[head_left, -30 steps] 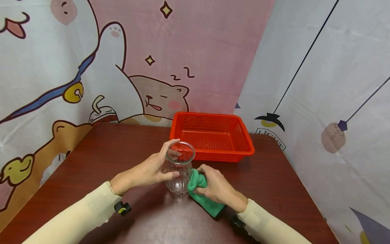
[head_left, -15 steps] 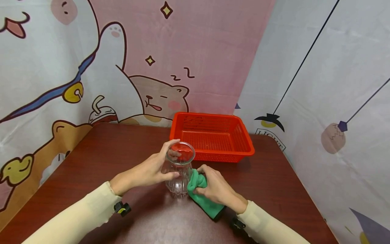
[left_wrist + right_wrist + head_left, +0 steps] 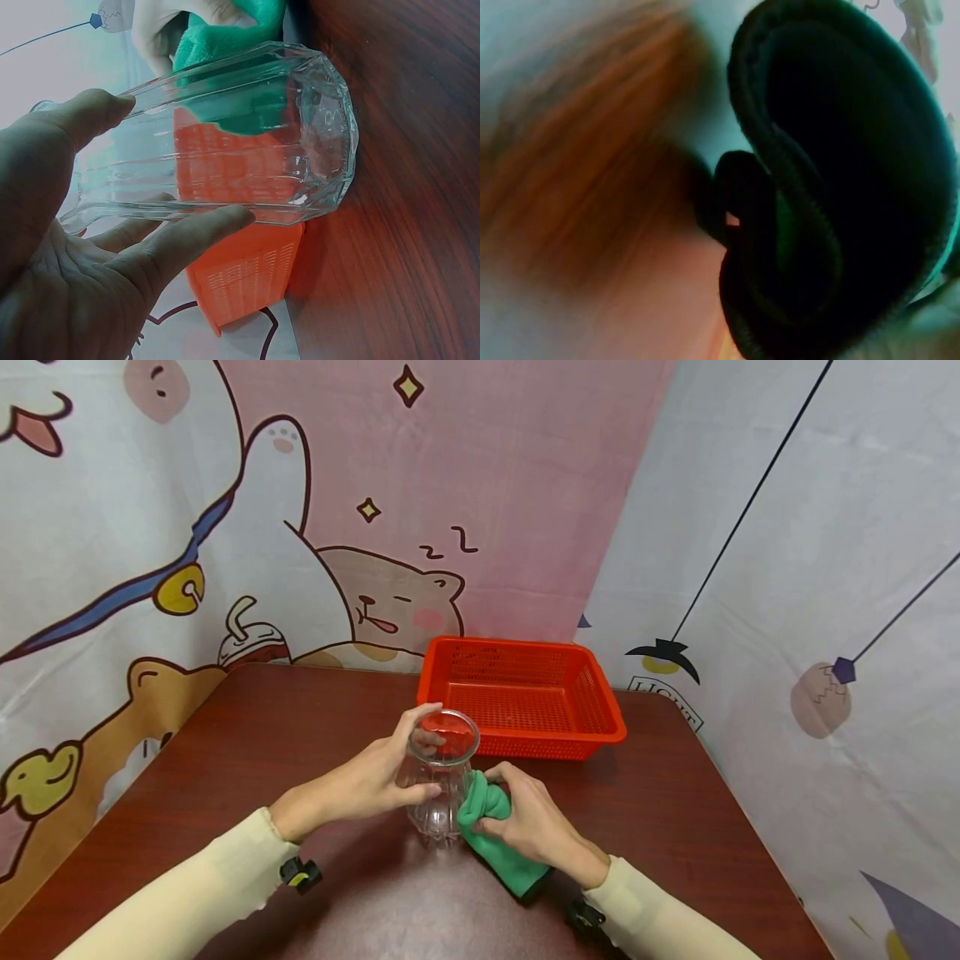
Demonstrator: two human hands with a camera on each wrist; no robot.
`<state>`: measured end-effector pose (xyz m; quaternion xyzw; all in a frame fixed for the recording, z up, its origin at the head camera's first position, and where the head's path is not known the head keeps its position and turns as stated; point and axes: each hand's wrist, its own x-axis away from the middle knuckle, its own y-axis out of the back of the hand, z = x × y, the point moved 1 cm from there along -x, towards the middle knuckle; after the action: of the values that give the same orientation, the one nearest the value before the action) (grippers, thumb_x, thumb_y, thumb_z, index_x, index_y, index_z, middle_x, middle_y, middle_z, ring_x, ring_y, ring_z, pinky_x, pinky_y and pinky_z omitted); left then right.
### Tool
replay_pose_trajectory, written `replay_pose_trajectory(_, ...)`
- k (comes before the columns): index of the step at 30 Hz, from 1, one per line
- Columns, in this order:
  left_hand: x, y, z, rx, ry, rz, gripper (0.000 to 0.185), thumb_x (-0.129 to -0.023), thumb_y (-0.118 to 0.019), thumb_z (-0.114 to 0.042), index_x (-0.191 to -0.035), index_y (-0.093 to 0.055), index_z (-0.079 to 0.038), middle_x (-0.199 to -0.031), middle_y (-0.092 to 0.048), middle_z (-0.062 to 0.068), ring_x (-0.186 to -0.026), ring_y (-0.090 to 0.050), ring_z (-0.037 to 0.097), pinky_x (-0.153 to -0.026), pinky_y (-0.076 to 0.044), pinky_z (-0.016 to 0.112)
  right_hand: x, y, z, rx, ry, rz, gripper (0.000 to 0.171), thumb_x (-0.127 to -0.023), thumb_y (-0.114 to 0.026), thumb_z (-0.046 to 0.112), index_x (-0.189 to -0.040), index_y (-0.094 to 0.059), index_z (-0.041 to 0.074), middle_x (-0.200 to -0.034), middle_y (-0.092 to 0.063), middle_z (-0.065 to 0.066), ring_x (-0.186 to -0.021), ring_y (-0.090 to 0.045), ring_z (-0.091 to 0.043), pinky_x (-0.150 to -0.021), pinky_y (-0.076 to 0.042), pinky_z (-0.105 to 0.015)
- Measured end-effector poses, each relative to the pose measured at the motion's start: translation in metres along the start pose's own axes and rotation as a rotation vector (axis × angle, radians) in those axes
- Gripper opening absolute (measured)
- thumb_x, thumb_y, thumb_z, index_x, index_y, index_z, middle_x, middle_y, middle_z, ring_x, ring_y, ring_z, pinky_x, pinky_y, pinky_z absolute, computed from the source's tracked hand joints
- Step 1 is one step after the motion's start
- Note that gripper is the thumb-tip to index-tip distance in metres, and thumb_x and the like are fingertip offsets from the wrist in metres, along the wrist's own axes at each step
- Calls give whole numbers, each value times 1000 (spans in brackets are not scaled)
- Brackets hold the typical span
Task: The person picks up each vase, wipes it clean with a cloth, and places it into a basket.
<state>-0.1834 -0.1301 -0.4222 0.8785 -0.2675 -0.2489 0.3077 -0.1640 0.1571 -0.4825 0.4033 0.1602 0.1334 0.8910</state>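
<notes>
A clear glass vase with a flared rim and ribbed sides stands upright on the table. My left hand grips it from the left, thumb in front and fingers behind, as the left wrist view of the vase also shows. On the other side, my right hand pinches a bunched green cloth against the lower right side of the glass. Dark-edged folds of the cloth fill much of the right wrist view and hide the right fingers there.
Behind the vase, a red perforated plastic basket sits on the dark reddish-brown wooden table. A cartoon-printed curtain hangs behind the table and along its sides.
The right hand and green cloth have shifted very slightly left along the glass, and the cloth's hanging end has moved a little left. The left hand and vase look unchanged.
</notes>
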Motion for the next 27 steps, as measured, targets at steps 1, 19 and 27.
replay_pose_trajectory(1,0,0,0,1,-1,-1,110,-103,-91,-18,-182,-14,-20,-153,-74,18,-142,-74,36,-104,-68,57,0,0,1,-4,-4,-4,59,-87,-105,20,-135,-72,15,-132,-81,0,-116,-74,-17,-100,-62,-36)
replay_pose_trajectory(19,0,-1,1,-12,3,-1,111,-103,-92,-18,-182,-14,-20,-153,-74,16,-144,-73,36,-121,-60,60,-3,6,8,-86,8,-66,61,-87,-105,18,-139,-72,19,-135,-81,4,-119,-75,-14,-103,-62,-35)
replay_pose_trajectory(27,-1,-1,1,-8,-5,-5,111,-102,-92,-15,-182,-14,-18,-152,-74,18,-142,-74,38,-117,-61,62,-4,9,13,-127,16,-100,62,-87,-106,18,-139,-73,20,-134,-82,5,-113,-74,-13,-99,-60,-33)
